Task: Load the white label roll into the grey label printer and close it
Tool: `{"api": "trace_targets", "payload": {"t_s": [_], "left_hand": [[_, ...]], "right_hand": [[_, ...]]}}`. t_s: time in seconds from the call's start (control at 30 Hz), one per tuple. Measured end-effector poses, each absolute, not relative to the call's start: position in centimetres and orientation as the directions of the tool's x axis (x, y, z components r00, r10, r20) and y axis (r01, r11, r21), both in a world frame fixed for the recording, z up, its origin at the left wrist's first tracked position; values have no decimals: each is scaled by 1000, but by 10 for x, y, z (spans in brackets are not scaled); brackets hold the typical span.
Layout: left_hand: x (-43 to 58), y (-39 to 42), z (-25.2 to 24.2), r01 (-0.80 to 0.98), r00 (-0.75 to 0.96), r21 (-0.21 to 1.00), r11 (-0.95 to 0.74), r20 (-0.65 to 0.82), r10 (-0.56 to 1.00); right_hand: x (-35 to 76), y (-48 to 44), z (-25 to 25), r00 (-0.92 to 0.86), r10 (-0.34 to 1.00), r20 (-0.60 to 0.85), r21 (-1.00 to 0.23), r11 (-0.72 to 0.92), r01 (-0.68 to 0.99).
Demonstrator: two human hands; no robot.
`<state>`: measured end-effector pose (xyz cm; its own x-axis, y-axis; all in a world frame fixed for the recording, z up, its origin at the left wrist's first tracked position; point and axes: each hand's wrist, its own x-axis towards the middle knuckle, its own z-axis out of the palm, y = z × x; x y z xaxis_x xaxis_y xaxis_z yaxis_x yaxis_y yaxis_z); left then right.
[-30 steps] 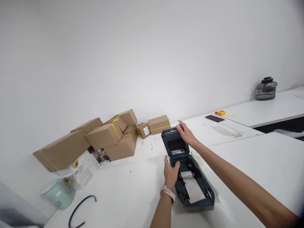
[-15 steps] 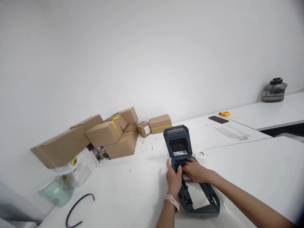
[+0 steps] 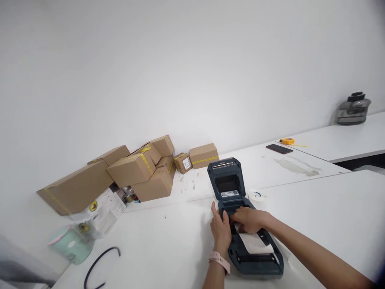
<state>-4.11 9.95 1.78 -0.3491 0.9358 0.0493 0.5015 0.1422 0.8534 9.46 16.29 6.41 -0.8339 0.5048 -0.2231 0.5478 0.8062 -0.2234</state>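
A dark blue label printer [image 3: 227,180] lies open on the white table [image 3: 168,249], its lid tipped back toward the wall. A strip of white label paper [image 3: 255,243] runs along its open bay. My left hand [image 3: 220,230], with a pink watch strap on the wrist, rests against the printer's left side with its fingers curled on the edge. My right hand [image 3: 249,219] reaches inside the bay and its fingers press down at the top of the paper strip.
Several cardboard boxes [image 3: 132,170] are piled against the wall at left. A mint-green roll [image 3: 72,245] and a black cable [image 3: 100,261] lie at front left. A small white tape roll [image 3: 255,195] sits beside the printer. A phone [image 3: 279,149], a yellow tape measure [image 3: 287,141] and a grey appliance [image 3: 353,109] stand on the far tables.
My right hand left the top of the printer lid and came down into the open bay onto the paper. My left hand stayed at the printer's left side.
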Motion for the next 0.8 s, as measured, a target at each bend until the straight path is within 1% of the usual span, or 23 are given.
{"api": "trace_targets", "payload": {"t_s": [0.03,0.07,0.13,0.17,0.2,0.23,0.3,0.37,0.43,0.47,0.53,0.63,0.73,0.8], "left_hand": [[-41,99,18,506,-345,852,135,56,937],[-41,99,18,511,-342,849,134,58,938],[-41,99,17,515,-344,845,145,49,938],[-41,99,16,513,-347,845,152,42,937],[-41,100,16,507,-349,848,157,35,936],[-41,100,16,501,-351,851,160,31,936],[-41,99,15,495,-352,854,160,29,935],[-41,99,15,482,-353,860,168,15,936],[-41,98,16,458,-351,871,176,-5,936],[-41,97,17,444,-349,879,175,-10,937],[-40,97,18,426,-349,888,174,-16,937],[-40,96,18,417,-356,892,174,-16,934],[-40,97,17,407,-361,898,166,-9,933],[-40,97,17,401,-361,902,163,-8,932]], "right_hand": [[100,163,71,-848,487,-210,-257,809,528],[108,161,78,-867,464,-181,-322,805,498],[133,156,91,-892,446,-72,-522,746,415],[150,152,94,-884,467,6,-636,684,358],[168,149,95,-849,522,75,-731,608,310],[187,145,91,-788,601,132,-793,541,280],[221,142,74,-616,761,205,-871,429,240],[246,143,46,-430,886,176,-916,307,257],[257,148,16,-320,941,111,-917,222,332],[258,151,3,-297,951,88,-907,200,370],[253,156,-17,-293,953,75,-887,198,418],[243,160,-31,-326,943,68,-875,214,435],[243,162,-33,-364,931,12,-912,159,378],[247,167,-31,-326,945,-9,-950,94,298]]}}
